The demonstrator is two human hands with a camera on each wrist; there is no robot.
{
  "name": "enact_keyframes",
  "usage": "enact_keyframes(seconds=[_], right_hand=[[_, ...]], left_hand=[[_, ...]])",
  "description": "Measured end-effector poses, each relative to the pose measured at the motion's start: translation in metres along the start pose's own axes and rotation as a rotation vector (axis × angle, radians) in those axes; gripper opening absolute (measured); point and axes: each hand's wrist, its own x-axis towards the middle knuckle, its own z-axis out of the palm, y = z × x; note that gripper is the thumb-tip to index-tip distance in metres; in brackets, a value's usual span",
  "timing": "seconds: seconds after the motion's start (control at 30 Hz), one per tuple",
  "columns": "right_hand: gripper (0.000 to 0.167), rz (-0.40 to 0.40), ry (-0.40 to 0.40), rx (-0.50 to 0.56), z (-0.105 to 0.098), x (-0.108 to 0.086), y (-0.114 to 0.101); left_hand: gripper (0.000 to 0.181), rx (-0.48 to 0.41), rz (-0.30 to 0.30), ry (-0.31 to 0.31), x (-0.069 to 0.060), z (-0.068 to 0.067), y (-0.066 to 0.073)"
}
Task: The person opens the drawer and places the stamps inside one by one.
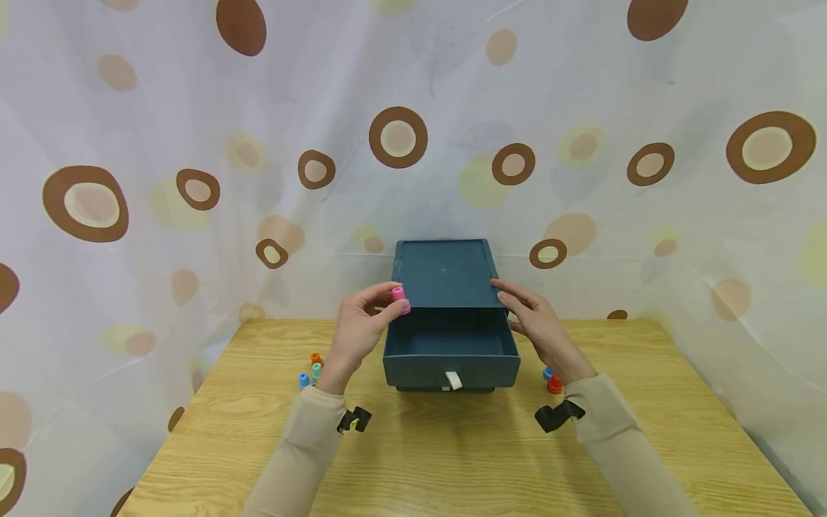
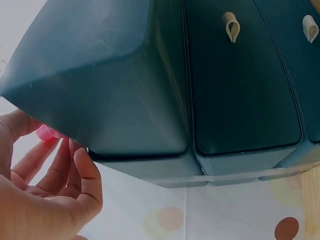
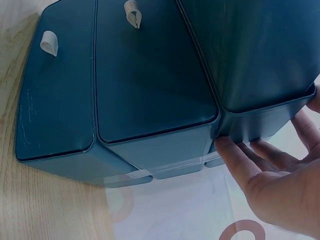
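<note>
"What's in the head view?"
"A dark blue box [image 1: 444,273] with its top drawer [image 1: 416,372] sticking out. The left hand [image 1: 362,321] is by the box's left edge, near the front, with its thumb and fingers pinching a pink toy [image 1: 399,294]."
"And the right hand [image 1: 543,327]?"
"On the box's right side — fingers loose and nearly straight, touching the box, picking nothing up. A red toy [image 1: 555,385] sits on the table [image 1: 452,459] right of the box. An orange toy [image 1: 316,357] and a green toy [image 1: 316,370] sit left of it."
"And the left wrist view?"
"The pink toy peeks out beside the box, partly hidden. A lower drawer [image 2: 240,90] is pushed in."
"The right wrist view?"
"Fingertips touch the box's side. I can't tell how hard they press."
"So which step is this?"
"I think it's holding the pink toy ready by the drawer. The next move seems to call for bringing it over the drawer's rim, then down — with the right hand keeping the box steady."
</note>
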Motion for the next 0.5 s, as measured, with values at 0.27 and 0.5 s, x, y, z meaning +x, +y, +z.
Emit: enact_keyframes(seconds=[0.27, 0.5], right_hand=[[0.057, -0.004, -0.003, -0.007, -0.001, 0.001, 0.002], [0.056, -0.017, -0.005, -0.012, -0.002, 0.001, 0.003]], left_hand=[[0.033, 0.046, 0.017, -0.081, -0.002, 0.008, 0.012], [0.034, 0.070, 0.013, -0.142, 0.000, 0.018, 0.022]])
